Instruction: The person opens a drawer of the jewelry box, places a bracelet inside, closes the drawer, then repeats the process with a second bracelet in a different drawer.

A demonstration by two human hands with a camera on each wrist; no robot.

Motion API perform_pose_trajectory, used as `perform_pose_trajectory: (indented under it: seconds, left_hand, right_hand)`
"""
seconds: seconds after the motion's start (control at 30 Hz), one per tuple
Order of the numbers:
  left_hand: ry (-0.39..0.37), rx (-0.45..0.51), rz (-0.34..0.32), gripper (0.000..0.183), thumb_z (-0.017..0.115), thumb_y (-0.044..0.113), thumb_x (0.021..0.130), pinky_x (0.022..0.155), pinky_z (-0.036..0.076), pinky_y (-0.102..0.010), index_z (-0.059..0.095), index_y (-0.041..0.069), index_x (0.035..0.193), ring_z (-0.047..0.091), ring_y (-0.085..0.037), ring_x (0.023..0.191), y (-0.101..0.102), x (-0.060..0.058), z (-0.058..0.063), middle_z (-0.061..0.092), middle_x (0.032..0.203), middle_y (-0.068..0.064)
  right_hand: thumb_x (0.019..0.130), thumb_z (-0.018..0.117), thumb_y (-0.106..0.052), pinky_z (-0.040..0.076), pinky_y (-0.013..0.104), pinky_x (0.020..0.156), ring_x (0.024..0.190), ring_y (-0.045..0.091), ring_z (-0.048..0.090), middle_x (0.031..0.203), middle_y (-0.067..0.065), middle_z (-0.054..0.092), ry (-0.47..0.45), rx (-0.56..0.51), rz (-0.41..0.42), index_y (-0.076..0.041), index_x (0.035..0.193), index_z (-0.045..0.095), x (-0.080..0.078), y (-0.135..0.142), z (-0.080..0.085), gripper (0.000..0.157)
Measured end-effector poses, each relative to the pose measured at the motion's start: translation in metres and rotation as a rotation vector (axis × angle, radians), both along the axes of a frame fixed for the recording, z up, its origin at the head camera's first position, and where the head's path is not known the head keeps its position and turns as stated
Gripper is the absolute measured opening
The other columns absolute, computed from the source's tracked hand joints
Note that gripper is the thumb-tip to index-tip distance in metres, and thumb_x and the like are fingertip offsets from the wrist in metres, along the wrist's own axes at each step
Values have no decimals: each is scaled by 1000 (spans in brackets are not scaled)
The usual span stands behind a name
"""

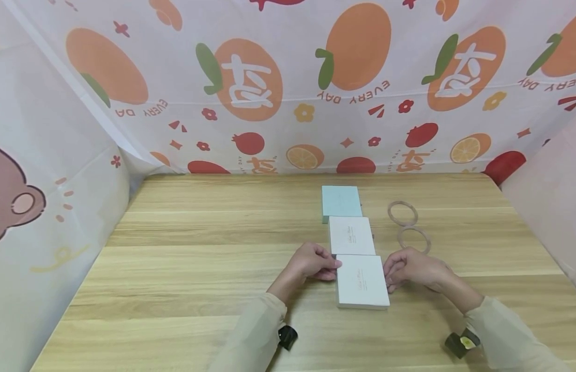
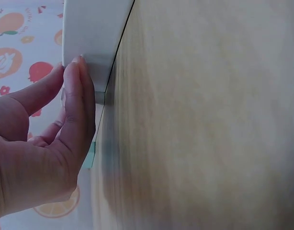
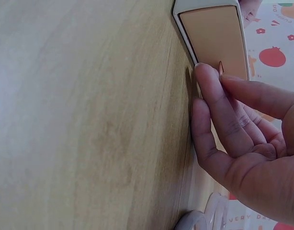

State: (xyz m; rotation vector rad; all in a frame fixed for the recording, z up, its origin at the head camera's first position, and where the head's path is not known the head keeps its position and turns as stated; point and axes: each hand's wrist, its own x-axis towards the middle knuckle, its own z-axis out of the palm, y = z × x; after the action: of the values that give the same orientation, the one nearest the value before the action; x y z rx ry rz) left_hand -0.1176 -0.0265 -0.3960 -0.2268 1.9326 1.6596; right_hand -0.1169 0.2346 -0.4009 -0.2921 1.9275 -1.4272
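Nearest to me in a row of three flat boxes lies a white box (image 1: 362, 281) with faint lettering on its lid. My left hand (image 1: 313, 262) holds its far left corner, thumb at the top edge and fingers along the side (image 2: 92, 38). On the opposite side, my right hand (image 1: 414, 267) pinches a small pull tab (image 3: 221, 68) between thumb and finger. The tab sits on the tan end panel (image 3: 214, 36), which is framed by the white sleeve. Behind it are a second white box (image 1: 351, 236) and a light blue box (image 1: 341, 201).
Two pale pinkish rings, an upper ring (image 1: 389, 211) and a lower ring (image 1: 429, 243), lie to the right of the boxes. The wooden table (image 1: 190, 274) ends at a fruit-printed cloth (image 1: 297, 139) at the back.
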Motion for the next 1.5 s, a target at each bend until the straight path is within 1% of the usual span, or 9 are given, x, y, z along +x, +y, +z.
perform_pose_trajectory:
  seconds: [0.37, 0.6, 0.8, 1.0, 1.13, 1.5]
  left_hand:
    - [12, -38, 11, 10, 70, 1, 78, 55, 56, -25, 61, -4, 77, 59, -11, 50, 0, 2, -2, 62, 67, -11]
    - [9, -9, 16, 10, 70, -1, 78, 56, 56, -26, 61, -5, 79, 60, -11, 52, -2, 2, -4, 62, 68, -12]
    - [10, -1, 15, 10, 70, -1, 77, 56, 56, -26, 62, -5, 79, 60, -12, 51, -2, 3, -4, 63, 68, -12]
    - [14, 9, 19, 10, 70, -1, 77, 57, 56, -26, 61, -6, 79, 59, -11, 51, -1, 3, -3, 63, 69, -13]
    - [17, 0, 22, 10, 70, -1, 77, 57, 56, -26, 61, -5, 78, 59, -11, 51, -1, 3, -3, 62, 70, -13]
    - [39, -18, 7, 9, 70, -1, 77, 56, 56, -26, 62, -5, 76, 59, -11, 50, -1, 3, -3, 62, 68, -12]
  right_hand:
    - [78, 59, 9, 56, 38, 69, 71, 32, 65, 79, 22, 65, 9, 2, -13, 12, 88, 59, 3, 0, -1, 10]
    - [78, 60, 9, 56, 39, 69, 70, 30, 65, 78, 20, 65, 10, 4, -14, 12, 88, 58, 3, 0, 0, 11]
    - [77, 61, 10, 56, 39, 67, 67, 30, 65, 77, 23, 64, 26, -13, -19, 15, 87, 57, 4, 2, 0, 13]
    - [75, 60, 11, 56, 41, 66, 65, 28, 65, 76, 24, 64, 23, -18, -19, 16, 87, 55, 4, 5, -1, 13]
    - [75, 59, 12, 56, 40, 65, 64, 28, 65, 76, 23, 64, 30, -12, -22, 16, 86, 56, 4, 6, -2, 12]
    - [74, 58, 13, 56, 40, 64, 63, 28, 64, 74, 22, 63, 65, 22, -27, 15, 84, 57, 6, 5, 1, 11]
